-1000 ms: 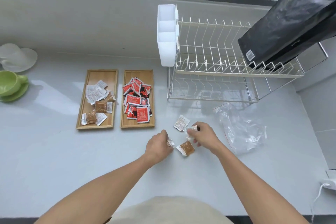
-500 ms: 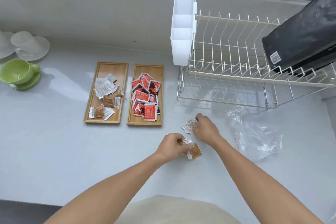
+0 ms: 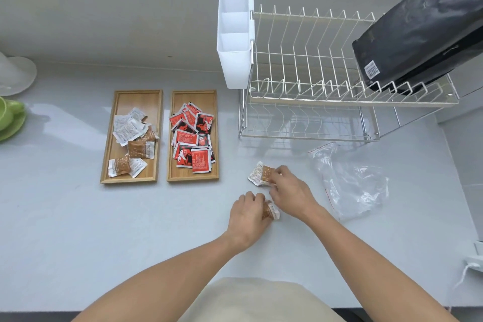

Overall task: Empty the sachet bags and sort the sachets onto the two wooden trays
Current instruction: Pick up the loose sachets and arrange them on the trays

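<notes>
While both trays are already carrying sorted piles, the person is gathering the last loose sachets off the bench (image 3: 78, 230), so the step in hand looks like the tail end of the sorting. Nearest, the left hand (image 3: 248, 217) is curling its grip around a brown sachet (image 3: 271, 211) that is peeking out at the thumb side, low against the bench. Just beyond it, the right hand (image 3: 292, 195) is pinching a small bunch of brown-and-white sachets (image 3: 261, 175) at their right edge, with the bunch resting on the bench or barely off it; I cannot tell which. To the right, the clear sachet bag (image 3: 350, 185) is lying crumpled and apparently emptied.

Farther off and to the left, the right wooden tray (image 3: 193, 95) is holding the red sachets (image 3: 192, 136), while the left wooden tray (image 3: 136, 95) just beside it is holding white and brown sachets (image 3: 133, 138) matching those in the hands. My judgement is that the next move is calling for both hands to be lifting their sachets clear and carrying them leftward past the red tray to the left one, keeping the thin packets from slipping out. Behind everything, a dish rack (image 3: 313, 81) is carrying a black bag (image 3: 418, 29).
</notes>
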